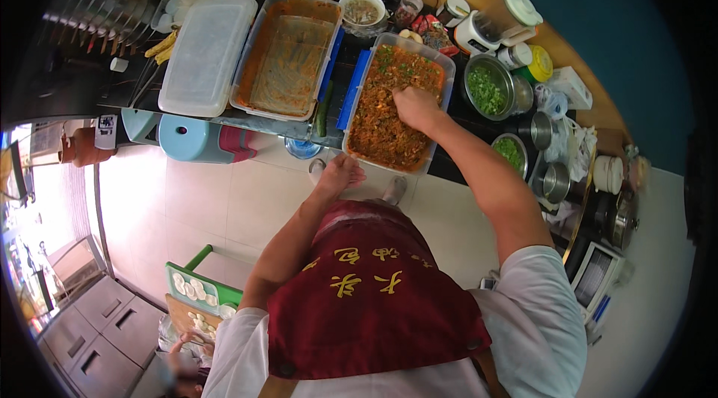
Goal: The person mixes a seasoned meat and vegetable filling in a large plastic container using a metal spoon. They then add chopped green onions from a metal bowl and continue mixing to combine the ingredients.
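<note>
A clear plastic tub (447, 70) holds a red-brown chopped mixture (387, 117) flecked with green bits. My right hand (416, 108) reaches into it from the right; its fingertips are sunk in the mixture and hidden. Near the tub's front left corner, my left hand (341, 174) hovers over the floor with loosely curled fingers and nothing visible in it. Whether it touches the tub's rim I cannot tell. To the left stands a second tub (286, 61), smeared with orange residue and nearly bare inside. A white plastic lid (207, 56) lies farther left.
Steel bowls of chopped greens (485, 86) (509, 152) stand right of the tub. A cucumber (321, 114) lies between the tubs. Jars, a soup bowl (362, 10) and a blender (499, 22) line the back. Blue stools (188, 137) sit below; another person's hands (193, 337) work over dough pieces.
</note>
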The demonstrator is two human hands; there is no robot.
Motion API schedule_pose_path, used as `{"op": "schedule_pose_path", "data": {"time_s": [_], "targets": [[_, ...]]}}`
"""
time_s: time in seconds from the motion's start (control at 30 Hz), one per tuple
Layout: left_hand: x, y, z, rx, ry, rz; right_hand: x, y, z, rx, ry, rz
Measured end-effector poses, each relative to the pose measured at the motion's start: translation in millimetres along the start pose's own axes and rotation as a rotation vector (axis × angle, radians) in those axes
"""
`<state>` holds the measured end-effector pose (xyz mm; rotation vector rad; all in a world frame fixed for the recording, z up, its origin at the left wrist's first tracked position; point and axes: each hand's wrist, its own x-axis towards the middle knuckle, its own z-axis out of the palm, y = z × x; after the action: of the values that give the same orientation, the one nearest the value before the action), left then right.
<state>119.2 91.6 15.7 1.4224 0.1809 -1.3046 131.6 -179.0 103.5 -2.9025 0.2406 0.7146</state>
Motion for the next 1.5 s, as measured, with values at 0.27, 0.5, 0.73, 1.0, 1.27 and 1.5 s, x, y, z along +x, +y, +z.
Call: {"op": "schedule_pose_path", "data": {"time_s": [0.27,0.5,0.73,1.0,1.27,1.5], "targets": [[9,-3,-19,0.057,-0.111,-0.002,-69,-62,65,-0.132,-0.005,-0.027],[9,8,-25,-0.019,-0.091,0.005,-97,-50,59,-0.047,0.072,-0.016],[9,9,-27,0.025,0.010,0.037,-54,16,-19,0.075,0.136,0.060],[4,15,-22,0.108,0.038,0.033,-58,6,52,-0.004,0.111,-0.030],[8,15,-24,0.107,0.000,0.025,-121,-41,86,0.034,0.116,0.065],[14,12,-31,0.113,-0.054,0.051,-73,36,-2,0.021,0.282,0.209]]}}
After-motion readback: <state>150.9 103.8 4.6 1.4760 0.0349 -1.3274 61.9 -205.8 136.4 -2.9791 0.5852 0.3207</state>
